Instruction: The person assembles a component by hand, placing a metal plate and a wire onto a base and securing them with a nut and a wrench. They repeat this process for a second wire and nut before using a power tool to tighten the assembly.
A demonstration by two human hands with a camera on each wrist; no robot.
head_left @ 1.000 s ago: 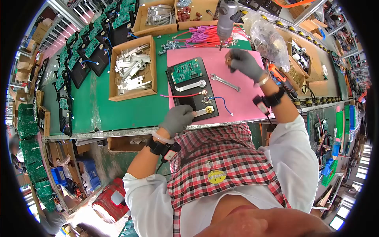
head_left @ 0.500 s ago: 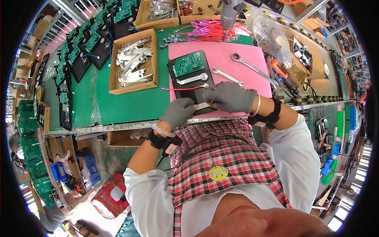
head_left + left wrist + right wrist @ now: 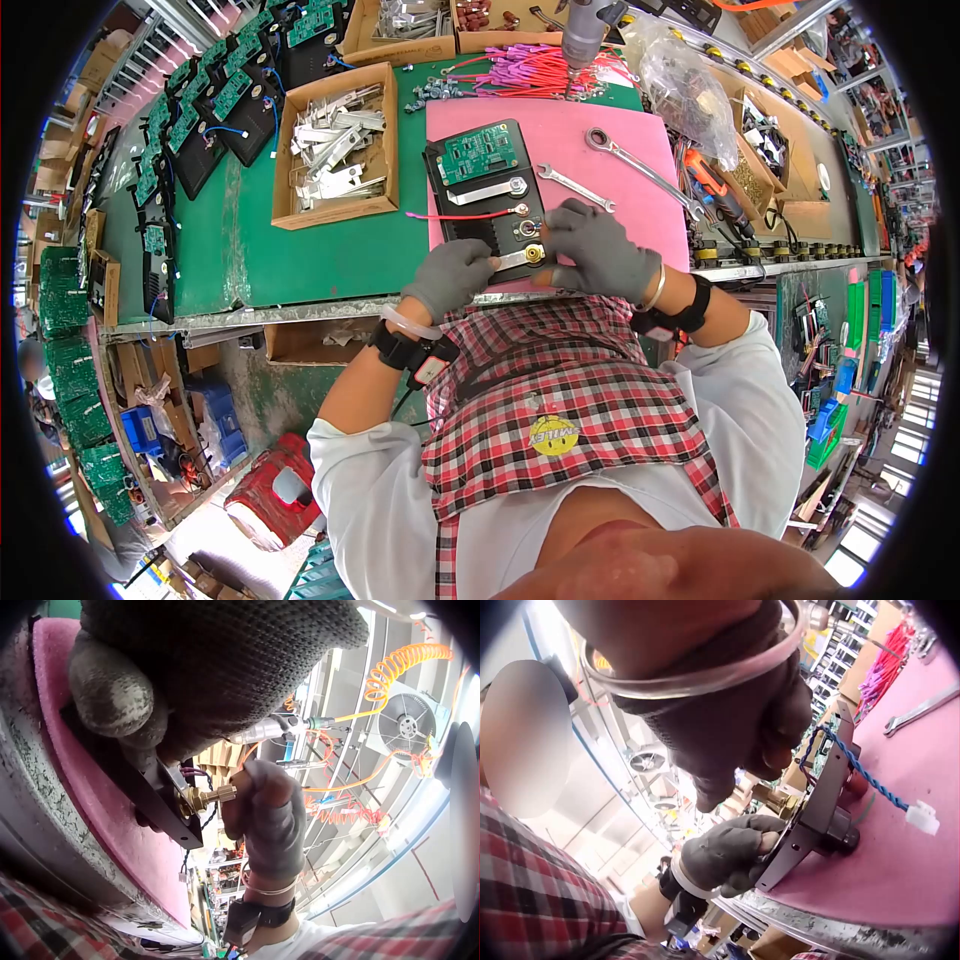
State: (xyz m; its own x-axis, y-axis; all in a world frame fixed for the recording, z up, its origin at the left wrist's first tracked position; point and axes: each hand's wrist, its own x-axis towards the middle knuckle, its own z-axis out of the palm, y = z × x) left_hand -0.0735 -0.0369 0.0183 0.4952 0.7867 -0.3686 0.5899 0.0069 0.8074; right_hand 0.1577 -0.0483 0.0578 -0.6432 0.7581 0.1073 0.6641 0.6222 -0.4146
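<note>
A black panel point(image 3: 475, 222) with a green circuit board point(image 3: 484, 152) lies on the pink mat, one metal strip point(image 3: 485, 192) fixed across it. At its near end my gloved left hand point(image 3: 452, 277) pinches a second metal strip point(image 3: 510, 262), whose tip sits around a brass terminal post point(image 3: 202, 799). My gloved right hand point(image 3: 604, 252) is just right of that post, thumb and fingers spread apart around its end. A red wire point(image 3: 465, 215) crosses the panel. A twisted blue wire with a white plug point(image 3: 922, 817) hangs off its side.
A small wrench point(image 3: 576, 187) and a ratchet wrench point(image 3: 645, 172) lie on the pink mat point(image 3: 560, 130). To the left stands a cardboard box point(image 3: 390, 150) of metal strips. Beyond the mat are red wires point(image 3: 510, 75) and a hanging power driver point(image 3: 583, 40).
My right hand came from the upper right of the mat to the brass post, then drew slightly right with its fingers spread. The ratchet wrench came into view. The left hand stayed at the strip.
</note>
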